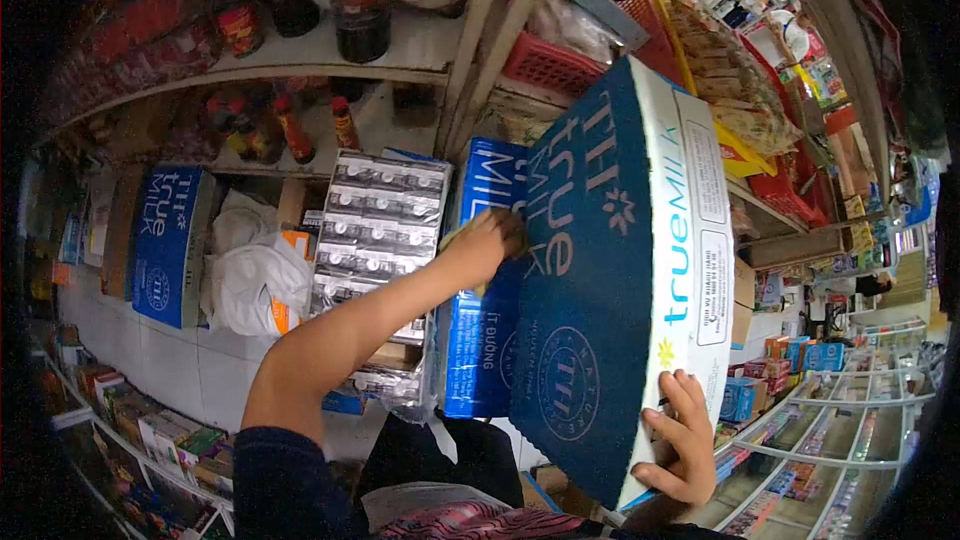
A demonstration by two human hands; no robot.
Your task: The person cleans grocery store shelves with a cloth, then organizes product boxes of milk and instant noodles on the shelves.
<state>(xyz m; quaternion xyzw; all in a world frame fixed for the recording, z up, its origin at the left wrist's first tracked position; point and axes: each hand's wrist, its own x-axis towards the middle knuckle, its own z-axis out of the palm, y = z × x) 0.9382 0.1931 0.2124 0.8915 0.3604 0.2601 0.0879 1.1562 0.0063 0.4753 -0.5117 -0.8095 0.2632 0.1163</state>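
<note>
A large blue and white TH true MILK carton (590,320) stands tilted on the right. My right hand (685,440) grips its lower white edge, thumb and fingers bent around the corner. My left hand (490,245) is closed against the carton's blue side, with a yellowish cloth (480,288) showing under the fingers; the fingertips are partly hidden. Behind that hand is another blue milk carton (480,360). Beside it, under my left forearm, lies a plastic-wrapped pack of small drink boxes (375,200).
A blue carton (170,245) and a white plastic bag (255,285) rest on the tiled floor at left. Shelves above hold sauce bottles (293,130). A red basket (555,65) and a yellow tray (740,150) sit above the large carton. Wire racks (840,403) curve along the right.
</note>
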